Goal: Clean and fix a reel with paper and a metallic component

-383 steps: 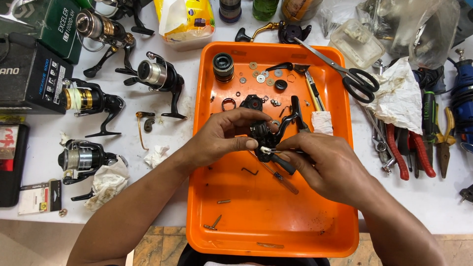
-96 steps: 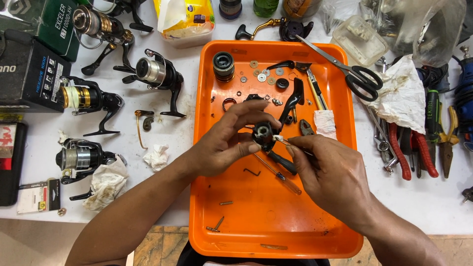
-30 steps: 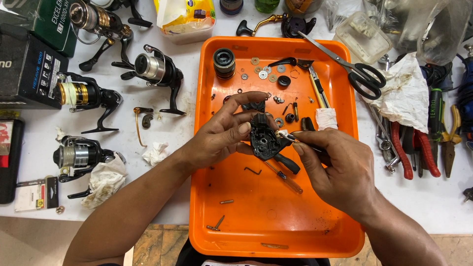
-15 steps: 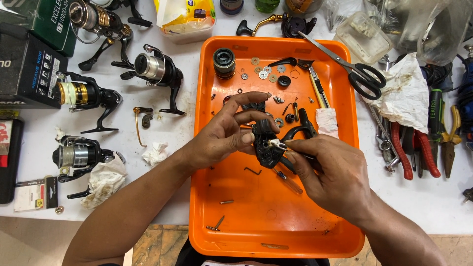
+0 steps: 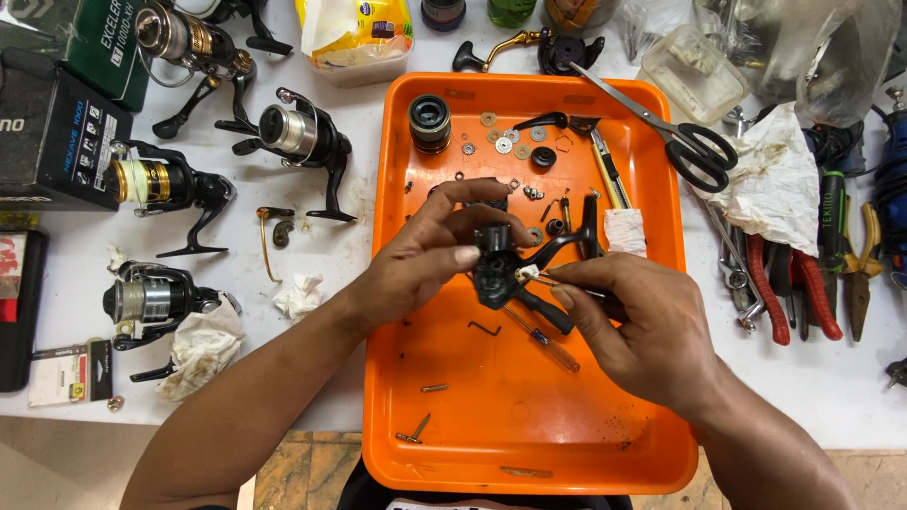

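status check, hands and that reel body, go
Left hand grips black reel body above orange tray. Right hand works thin tool at it. Nothing blocking.

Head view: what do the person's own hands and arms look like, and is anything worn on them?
Both are bare: the left hand and right hand show no gloves, rings or watch, and both forearms are uncovered to the frame edge with no sleeves in sight. Fingernails are short and unpainted.
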